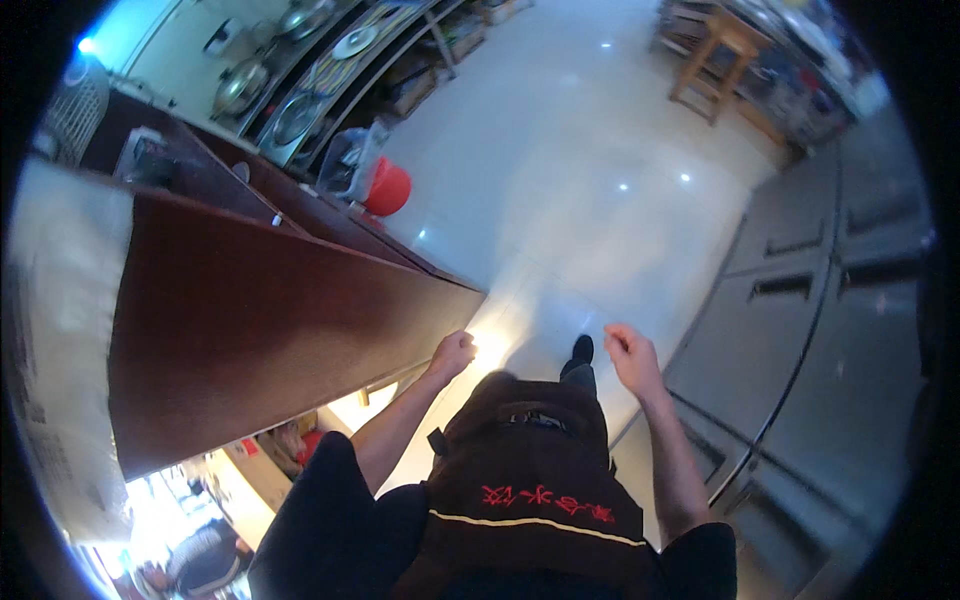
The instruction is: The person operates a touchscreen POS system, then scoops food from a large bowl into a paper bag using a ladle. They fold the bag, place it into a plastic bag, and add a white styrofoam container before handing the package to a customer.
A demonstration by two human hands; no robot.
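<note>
My left hand [454, 354] hangs in a loose fist near the lower edge of a dark brown wooden partition [285, 322]. Nothing shows in it. On the other side, my right hand [634, 360] is held out over the pale tiled floor [570, 225], its fingers curled, with no object visible in them. A stainless-steel cabinet [780, 360] with recessed handles lies to the right of that hand. Between my arms is a dark brown apron [540, 450] bearing red embroidered writing. One black shoe [583, 348] shows below on the floor.
At the upper left, a metal rack [352, 105] holds pots and lids. A red bucket [388, 186] stands on the floor beside it. A wooden stool [718, 60] is at the upper right. Another person [199, 559] appears at the lower left.
</note>
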